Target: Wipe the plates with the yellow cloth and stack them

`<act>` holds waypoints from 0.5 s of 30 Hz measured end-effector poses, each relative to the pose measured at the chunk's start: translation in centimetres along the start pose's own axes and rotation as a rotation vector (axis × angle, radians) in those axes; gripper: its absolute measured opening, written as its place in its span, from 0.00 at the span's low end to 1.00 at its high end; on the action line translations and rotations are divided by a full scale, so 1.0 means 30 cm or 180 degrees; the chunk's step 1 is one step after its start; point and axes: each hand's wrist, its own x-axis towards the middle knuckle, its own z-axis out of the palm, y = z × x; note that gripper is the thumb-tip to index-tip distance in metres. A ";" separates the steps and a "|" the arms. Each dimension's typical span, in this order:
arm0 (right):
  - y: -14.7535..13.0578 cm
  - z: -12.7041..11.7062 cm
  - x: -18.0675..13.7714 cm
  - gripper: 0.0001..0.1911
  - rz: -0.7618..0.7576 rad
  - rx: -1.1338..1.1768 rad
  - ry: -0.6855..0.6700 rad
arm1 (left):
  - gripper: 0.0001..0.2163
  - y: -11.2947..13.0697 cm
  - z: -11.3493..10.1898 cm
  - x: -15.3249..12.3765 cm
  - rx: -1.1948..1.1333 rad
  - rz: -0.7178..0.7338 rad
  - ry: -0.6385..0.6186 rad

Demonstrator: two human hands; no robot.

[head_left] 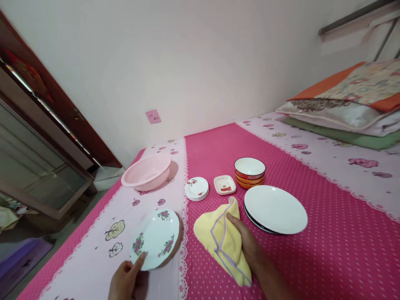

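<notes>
My left hand (125, 278) grips the lower rim of a white plate (155, 239) with purple flower sprays, thumb on top and the other fingers curled beneath. The plate is over the pale strip of the bedspread, its flat face turned up. My right hand (246, 239) is closed on a yellow cloth (218, 233) with lilac edging, which hangs in folds to the left of the wrist. Just right of that hand, a white oval plate (275, 208) rests on darker-edged plates.
Beyond the cloth stand a stack of small floral plates (196, 187), square dishes (224, 184) and stacked orange and red bowls (250, 168). A pink basin (146, 171) sits back left on the bedspread (212, 150). Folded bedding (346, 108) lies at the right.
</notes>
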 end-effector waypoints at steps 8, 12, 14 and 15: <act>0.004 -0.005 0.013 0.25 -0.0069 -0.0015 -0.0045 | 0.29 -0.007 -0.020 0.016 -0.0009 -0.0022 -0.0145; 0.004 0.014 -0.004 0.25 0.0038 0.0071 -0.0026 | 0.23 0.010 -0.021 -0.018 -0.1162 -0.0594 -0.0446; 0.004 0.021 -0.013 0.25 0.0000 0.0078 0.0037 | 0.19 0.017 -0.024 -0.034 -0.1653 -0.0637 -0.0432; 0.005 0.022 -0.015 0.25 -0.0024 0.0069 0.0063 | 0.17 0.019 -0.027 -0.041 -0.1880 -0.0617 -0.0412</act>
